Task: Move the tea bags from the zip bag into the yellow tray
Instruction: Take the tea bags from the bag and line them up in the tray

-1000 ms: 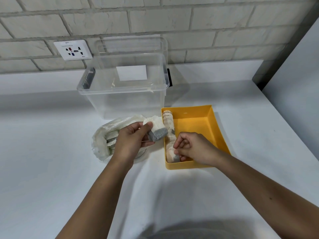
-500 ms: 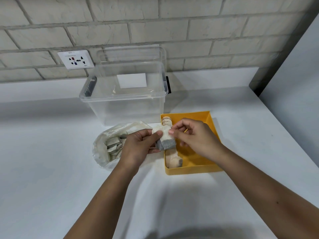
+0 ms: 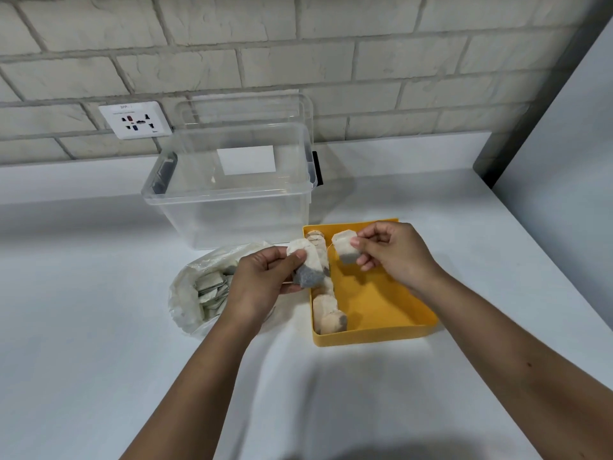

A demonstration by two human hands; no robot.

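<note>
Head view: white counter (image 3: 99, 327), pale brick wall (image 3: 331, 61).

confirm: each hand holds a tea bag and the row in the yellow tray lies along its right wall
Wrong side: the head view shows the row of tea bags along the yellow tray's left wall. The left hand and right hand each hold a bag.

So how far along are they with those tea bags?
Done: a row of tea bags lies along the left side of the yellow tray. In hand: the right hand pinches one bag above the tray, the left hand grips a second bag by its rim. Left: a stack of bags waits in the zip bag.
</note>
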